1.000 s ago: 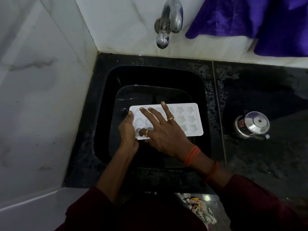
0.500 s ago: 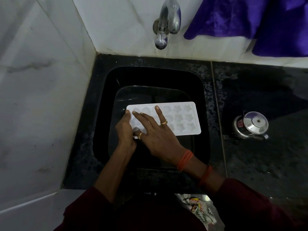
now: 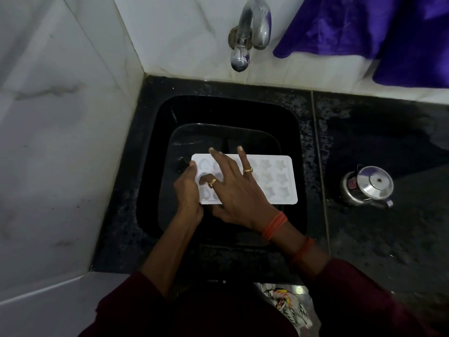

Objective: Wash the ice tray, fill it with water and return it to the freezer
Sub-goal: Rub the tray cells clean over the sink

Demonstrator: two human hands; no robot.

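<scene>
One white rectangular plastic ice tray point(image 3: 279, 181) with moulded star- and heart-like pockets lies flat and face up over the black square sink point(image 3: 301, 152), roughly at the centre of the basin, with a dark rectangular pan or tub point(image 3: 194, 135) beneath it. The left hand point(image 3: 187, 190) is closed on the tray's short end at 9 o'clock, thumb on the top edge and the other fingers hidden underneath. The right hand point(image 3: 233, 188) lies spread across the pockets with fingers wide; one ringed finger curls down into a pocket as if rubbing it, so this reads as the washing stage.

The tray is probably light and fairly stiff, though thin plastic of this kind may flex when twisted. Wet, it will likely be slippery, so a pinch on the flat rim at the short ends, one hand at 9 and one at 3 o'clock, looks the safest hold. Once filled it will want to be carried level, since shallow pockets spill easily.

By count: one tray, with three rows of pockets, the full number hidden under the hands; one chrome tap point(image 3: 250, 37) at 12 o'clock, with no water seen running; one steel lidded pot point(image 3: 366, 188) on the black counter at 3 o'clock; two gold rings and two orange thread bands on the right arm; purple cloth point(image 3: 376, 32) at 1 o'clock.
</scene>
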